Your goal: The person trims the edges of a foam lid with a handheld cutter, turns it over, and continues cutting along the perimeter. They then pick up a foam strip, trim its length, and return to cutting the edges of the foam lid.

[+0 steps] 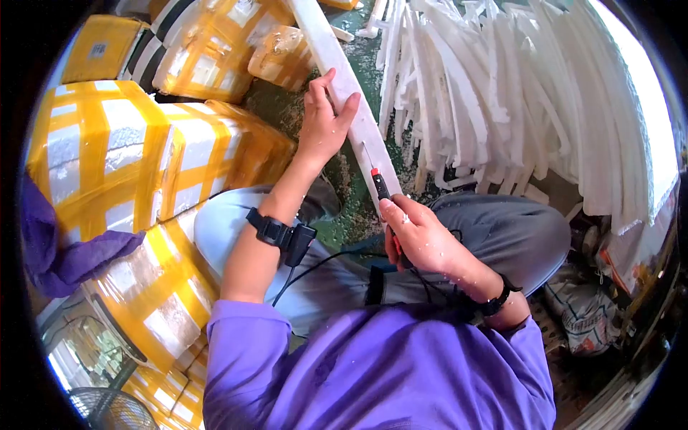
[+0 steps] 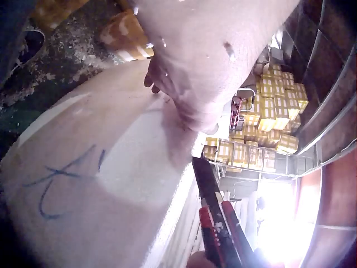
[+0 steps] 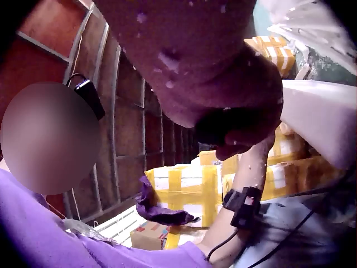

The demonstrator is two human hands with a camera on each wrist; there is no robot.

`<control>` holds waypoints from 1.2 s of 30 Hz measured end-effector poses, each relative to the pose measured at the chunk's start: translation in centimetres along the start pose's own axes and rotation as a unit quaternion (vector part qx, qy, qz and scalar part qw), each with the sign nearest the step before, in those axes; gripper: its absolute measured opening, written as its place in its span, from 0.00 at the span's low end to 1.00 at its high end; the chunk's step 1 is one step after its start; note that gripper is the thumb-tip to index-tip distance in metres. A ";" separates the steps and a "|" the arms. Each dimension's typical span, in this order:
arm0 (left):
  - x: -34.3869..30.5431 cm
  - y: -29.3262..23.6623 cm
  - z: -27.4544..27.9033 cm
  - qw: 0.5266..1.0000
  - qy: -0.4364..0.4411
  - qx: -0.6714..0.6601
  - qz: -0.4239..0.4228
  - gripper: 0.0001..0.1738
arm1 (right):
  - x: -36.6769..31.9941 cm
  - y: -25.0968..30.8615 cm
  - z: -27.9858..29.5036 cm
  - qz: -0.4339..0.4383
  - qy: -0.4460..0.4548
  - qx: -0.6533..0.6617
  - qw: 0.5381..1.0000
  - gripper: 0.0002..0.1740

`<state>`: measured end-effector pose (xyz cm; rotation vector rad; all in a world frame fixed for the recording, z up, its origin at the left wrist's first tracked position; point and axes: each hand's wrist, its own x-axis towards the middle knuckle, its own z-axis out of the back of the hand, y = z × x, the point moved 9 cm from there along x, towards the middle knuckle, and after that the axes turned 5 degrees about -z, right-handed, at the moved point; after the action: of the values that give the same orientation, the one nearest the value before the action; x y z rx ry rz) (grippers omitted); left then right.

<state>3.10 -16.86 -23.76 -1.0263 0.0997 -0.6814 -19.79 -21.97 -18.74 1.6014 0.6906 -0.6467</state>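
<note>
A long white foam board [image 1: 342, 79] slants from the top of the head view down toward the lap. My left hand [image 1: 327, 127] holds it about midway, with bent fingers at its left side and the thumb over its top. Blue marker strokes [image 2: 61, 173] mark the broad face in the left wrist view. In my right hand [image 1: 424, 238] is a black and red utility knife [image 1: 380, 185], its thin blade [image 1: 368, 154] out along the near part of the board. From the right wrist view, the right hand [image 3: 234, 106] is dark and hides the knife.
Boxes wrapped in yellow tape [image 1: 97, 154] stack up on the left, a purple cloth [image 1: 54, 240] over them. Many white foam strips [image 1: 494, 107] lean at the right. Foam crumbs dot the green floor [image 1: 344, 208]. A black cable [image 1: 315, 269] crosses the lap. A fan [image 1: 111, 408] stands lower left.
</note>
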 end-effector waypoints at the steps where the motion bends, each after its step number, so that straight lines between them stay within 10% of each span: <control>1: -0.1 -0.4 0.1 1.000 0.001 -0.004 0.014 0.40 | 0.2 -0.1 -0.1 0.010 -0.009 -0.015 1.000 0.24; 23: 0.0 1.2 0.5 0.999 0.011 -0.032 -0.026 0.39 | 1.3 -0.9 -0.7 0.071 -0.046 -0.099 0.992 0.27; 36: -1.8 2.5 3.3 0.990 0.019 -0.012 0.138 0.38 | 1.3 -1.8 -2.8 0.125 -0.022 -0.115 0.985 0.31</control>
<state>4.11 -12.51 -24.49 -1.0000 0.2781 -0.4474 -20.19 -18.92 -20.54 1.4258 0.5009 -0.4023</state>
